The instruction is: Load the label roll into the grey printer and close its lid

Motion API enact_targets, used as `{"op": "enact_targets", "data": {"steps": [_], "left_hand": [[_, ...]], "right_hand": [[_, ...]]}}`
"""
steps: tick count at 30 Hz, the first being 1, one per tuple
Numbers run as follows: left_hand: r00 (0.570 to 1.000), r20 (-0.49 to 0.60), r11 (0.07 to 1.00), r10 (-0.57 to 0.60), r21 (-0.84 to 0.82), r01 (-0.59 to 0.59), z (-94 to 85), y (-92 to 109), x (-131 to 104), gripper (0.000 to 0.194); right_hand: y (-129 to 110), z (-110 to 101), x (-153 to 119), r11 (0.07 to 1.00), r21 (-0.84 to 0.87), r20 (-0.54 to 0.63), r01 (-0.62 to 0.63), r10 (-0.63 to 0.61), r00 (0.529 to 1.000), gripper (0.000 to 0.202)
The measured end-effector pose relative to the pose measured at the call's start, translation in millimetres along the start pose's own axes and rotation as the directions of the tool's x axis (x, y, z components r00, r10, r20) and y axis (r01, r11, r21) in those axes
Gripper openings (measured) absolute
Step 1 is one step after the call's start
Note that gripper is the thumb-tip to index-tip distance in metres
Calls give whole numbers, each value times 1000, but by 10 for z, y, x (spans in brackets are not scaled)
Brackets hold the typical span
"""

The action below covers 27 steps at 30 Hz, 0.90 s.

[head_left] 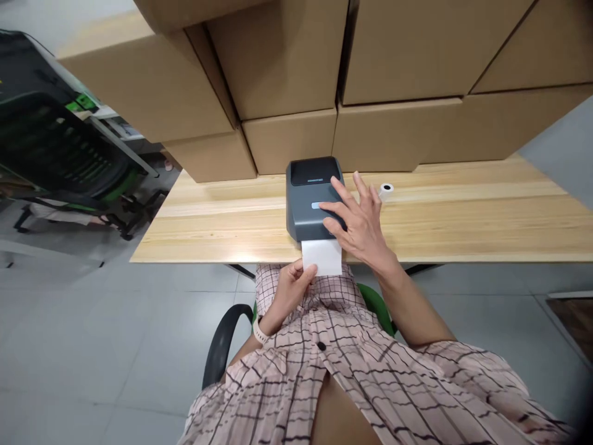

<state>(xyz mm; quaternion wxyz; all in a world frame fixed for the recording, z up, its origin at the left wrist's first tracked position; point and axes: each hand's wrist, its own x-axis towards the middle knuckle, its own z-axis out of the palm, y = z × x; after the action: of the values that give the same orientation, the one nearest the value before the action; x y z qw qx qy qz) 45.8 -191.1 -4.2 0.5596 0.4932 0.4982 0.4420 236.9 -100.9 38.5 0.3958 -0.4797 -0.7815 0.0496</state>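
A dark grey label printer (306, 216) stands on the wooden table (222, 228). White paper (324, 256) sticks out of its front and hangs past the table edge. My left hand (291, 284) pinches the lower left corner of this paper between thumb and fingers. My right hand (359, 225) is spread over the right side of the printer, its index fingertip at the light blue button (317, 205) on top. Just beyond the right hand's fingers, a small white paper roll (386, 191) lies on the table.
Cardboard boxes (290, 145) are stacked along the back of the table. An office chair (60, 142) and another desk are at the left. A black armrest (225, 346) is beside my left arm.
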Motion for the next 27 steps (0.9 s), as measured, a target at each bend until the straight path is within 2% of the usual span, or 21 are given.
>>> {"op": "enact_targets", "data": {"steps": [3,6,8,9,12,15,19,27], "left_hand": [[981,-167,995,101,38,-95,-62,-25,41,38],[901,-345,964,262,141,-227,-129,20,156,30],[846,-377,923,376,231,-308,-148,52,259,39],[836,-358,904,416,262,-337,-147,61,313,49],[869,-250,893,426,269,-361,-114,45,457,80],[905,-198,914,376,242,-326,-92,-13,552,94],[910,-232,928,345,232,-293,-112,-62,585,99],[906,-259,930,335,245,-274,-96,-58,531,94]], "right_hand": [[34,-69,108,997,24,76,69,-71,995,39],[81,-96,208,990,54,151,128,-134,979,42],[103,-89,240,988,69,170,139,-149,974,46],[110,-81,243,988,72,172,137,-147,974,48],[123,-43,222,990,58,156,130,-137,978,47],[126,-5,196,990,42,123,131,-136,983,47],[122,20,187,989,48,95,139,-143,985,44],[117,17,170,985,55,96,163,-168,981,41]]}}
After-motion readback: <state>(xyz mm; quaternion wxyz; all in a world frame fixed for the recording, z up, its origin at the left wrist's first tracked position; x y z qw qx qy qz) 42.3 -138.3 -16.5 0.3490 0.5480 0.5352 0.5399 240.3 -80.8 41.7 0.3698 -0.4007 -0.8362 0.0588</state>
